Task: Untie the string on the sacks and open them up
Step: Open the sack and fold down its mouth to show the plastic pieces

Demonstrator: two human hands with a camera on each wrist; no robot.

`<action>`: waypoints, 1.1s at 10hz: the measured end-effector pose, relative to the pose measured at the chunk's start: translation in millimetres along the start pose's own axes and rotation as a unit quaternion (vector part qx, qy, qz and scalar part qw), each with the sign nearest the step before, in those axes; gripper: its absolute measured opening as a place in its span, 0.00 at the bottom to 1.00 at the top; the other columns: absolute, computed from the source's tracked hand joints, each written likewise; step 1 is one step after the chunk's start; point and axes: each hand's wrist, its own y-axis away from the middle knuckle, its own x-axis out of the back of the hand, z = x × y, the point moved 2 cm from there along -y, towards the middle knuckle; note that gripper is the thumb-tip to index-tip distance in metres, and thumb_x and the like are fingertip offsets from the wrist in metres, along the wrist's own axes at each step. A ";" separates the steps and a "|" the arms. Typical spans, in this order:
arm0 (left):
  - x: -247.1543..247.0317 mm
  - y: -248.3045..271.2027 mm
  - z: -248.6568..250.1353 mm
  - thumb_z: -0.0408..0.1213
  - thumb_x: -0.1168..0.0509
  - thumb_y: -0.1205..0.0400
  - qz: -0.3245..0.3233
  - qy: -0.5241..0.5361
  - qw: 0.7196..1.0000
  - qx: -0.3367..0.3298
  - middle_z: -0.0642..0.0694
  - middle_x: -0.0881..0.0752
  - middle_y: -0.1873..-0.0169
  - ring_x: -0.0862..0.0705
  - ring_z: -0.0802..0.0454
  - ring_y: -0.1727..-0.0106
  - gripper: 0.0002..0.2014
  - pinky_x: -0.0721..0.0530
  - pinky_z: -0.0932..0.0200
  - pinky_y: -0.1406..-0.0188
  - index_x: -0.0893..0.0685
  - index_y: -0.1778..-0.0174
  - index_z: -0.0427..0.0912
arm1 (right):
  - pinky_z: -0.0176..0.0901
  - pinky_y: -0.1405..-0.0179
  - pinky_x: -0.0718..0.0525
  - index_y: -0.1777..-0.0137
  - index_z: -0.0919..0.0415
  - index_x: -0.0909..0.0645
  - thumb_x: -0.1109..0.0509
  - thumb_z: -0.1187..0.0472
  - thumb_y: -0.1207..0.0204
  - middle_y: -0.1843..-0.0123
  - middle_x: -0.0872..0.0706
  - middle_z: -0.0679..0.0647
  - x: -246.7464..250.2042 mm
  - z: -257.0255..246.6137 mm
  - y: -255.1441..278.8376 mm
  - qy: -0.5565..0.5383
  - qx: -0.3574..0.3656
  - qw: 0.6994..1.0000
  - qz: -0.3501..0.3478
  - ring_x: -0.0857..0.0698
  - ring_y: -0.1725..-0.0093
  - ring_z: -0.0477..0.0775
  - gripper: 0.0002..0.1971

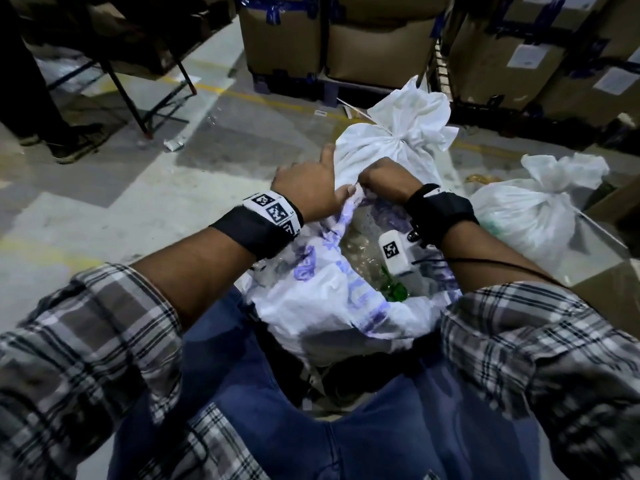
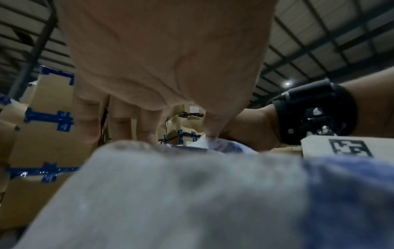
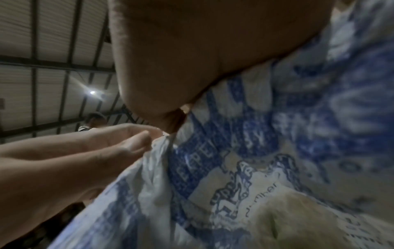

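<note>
An opened white sack with blue print stands between my knees; clear plastic and something green show inside. Both hands are at its far rim, close together. My left hand pinches the rim with thumb and fingers, its index finger pointing away. My right hand is curled into a fist round the rim. In the right wrist view the left hand's fingers nip the sack's edge. Just behind stands a tied white sack, its neck bound with string. A second tied sack lies to the right.
Stacked cardboard boxes with blue tape line the back and right. A metal-legged table and another person's legs and shoes are at the far left. A cardboard box sits at my right. Bare concrete floor lies to the left.
</note>
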 end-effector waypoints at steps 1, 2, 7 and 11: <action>-2.5 -4.3 -0.9 0.60 0.33 0.20 -0.094 0.132 0.987 0.008 0.34 0.17 0.33 0.17 0.37 0.34 0.44 0.18 0.48 0.40 0.43 0.16 0.40 | 0.40 0.67 0.26 0.69 0.55 0.23 0.34 0.63 0.24 0.66 0.19 0.54 4.9 4.5 -1.3 -0.005 -0.024 0.999 0.021 0.21 0.56 0.58 0.11; -5.9 -4.6 4.2 0.62 0.27 0.26 -0.113 0.193 0.975 0.002 0.38 0.16 0.33 0.16 0.41 0.35 0.49 0.23 0.56 0.50 0.40 0.17 0.40 | 0.45 0.62 0.23 0.75 0.59 0.20 0.31 0.65 0.33 0.69 0.16 0.54 11.2 1.7 6.2 -0.002 -0.025 0.999 0.036 0.16 0.59 0.59 0.10; 18.6 -63.5 -43.9 0.34 0.32 0.18 -0.138 0.471 0.844 0.214 0.46 0.15 0.64 0.17 0.48 0.53 0.02 0.14 0.51 0.41 0.19 0.53 0.42 | 0.59 0.45 0.24 0.56 0.51 0.26 0.30 0.26 0.35 0.54 0.16 0.57 -58.9 -19.6 122.4 0.236 0.054 0.969 0.039 0.16 0.45 0.65 0.28; 18.9 -62.4 -95.0 0.37 0.42 0.14 -0.115 0.531 0.786 0.294 0.50 0.22 0.63 0.21 0.53 0.64 0.10 0.18 0.60 0.64 0.25 0.63 0.46 | 0.55 0.61 0.20 0.47 0.62 0.22 0.33 0.57 0.24 0.46 0.17 0.63 -52.5 16.2 97.6 0.274 0.057 0.942 0.185 0.14 0.50 0.70 0.10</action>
